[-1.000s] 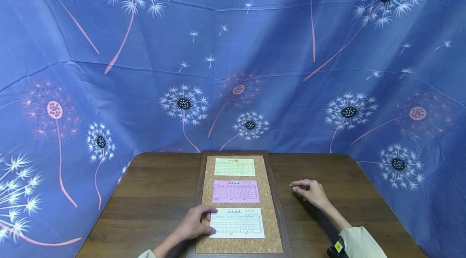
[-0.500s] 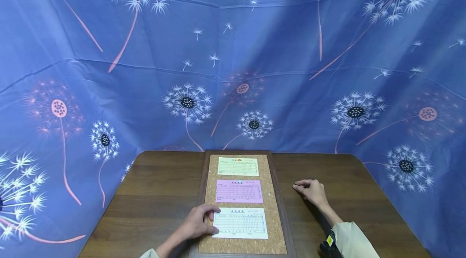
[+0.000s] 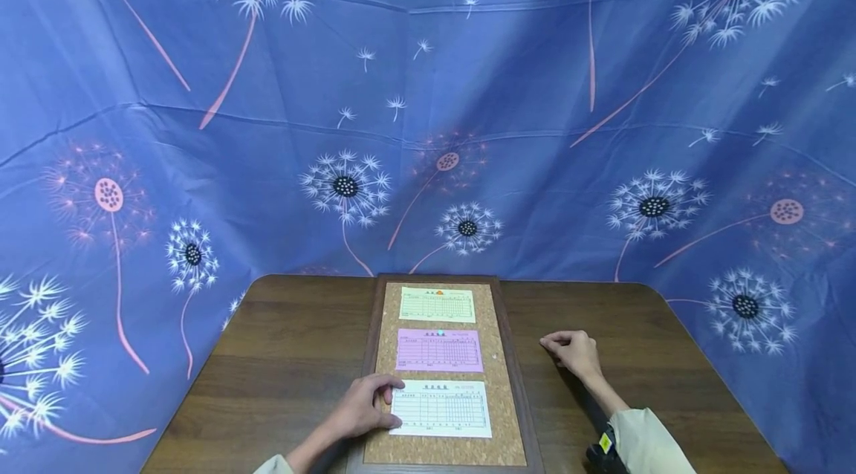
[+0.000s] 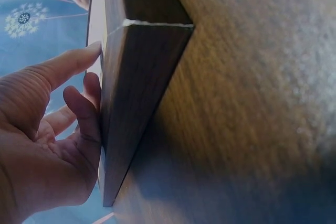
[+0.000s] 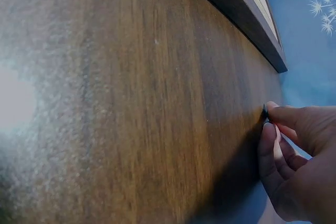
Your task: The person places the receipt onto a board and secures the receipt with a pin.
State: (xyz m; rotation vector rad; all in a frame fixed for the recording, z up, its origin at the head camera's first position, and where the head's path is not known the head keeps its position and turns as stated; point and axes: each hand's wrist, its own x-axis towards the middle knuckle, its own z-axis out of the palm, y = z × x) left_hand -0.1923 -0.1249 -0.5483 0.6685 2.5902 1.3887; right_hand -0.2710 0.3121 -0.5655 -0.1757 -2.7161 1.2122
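Observation:
A white printed slip lies lowest on a wood-framed cork board. My left hand rests thumb and fingertips at the slip's left edge without gripping it. From the left wrist view, that hand lies over the frame's side. Right of the board, my right hand is low over the table; in the right wrist view, its thumb and finger pinch a small dark pushpin, mostly hidden. Above the white slip are a purple slip with a teal pin and a pale green slip with an orange pin.
A dark brown wooden table extends on both sides of the board. Behind it hangs a blue dandelion-print cloth. The board's thick raised frame stands above the tabletop.
The view has shifted slightly. My right hand stays right of the board, with the green tip seen earlier at its fingers now out of sight in the head view. The left hand holds its place.

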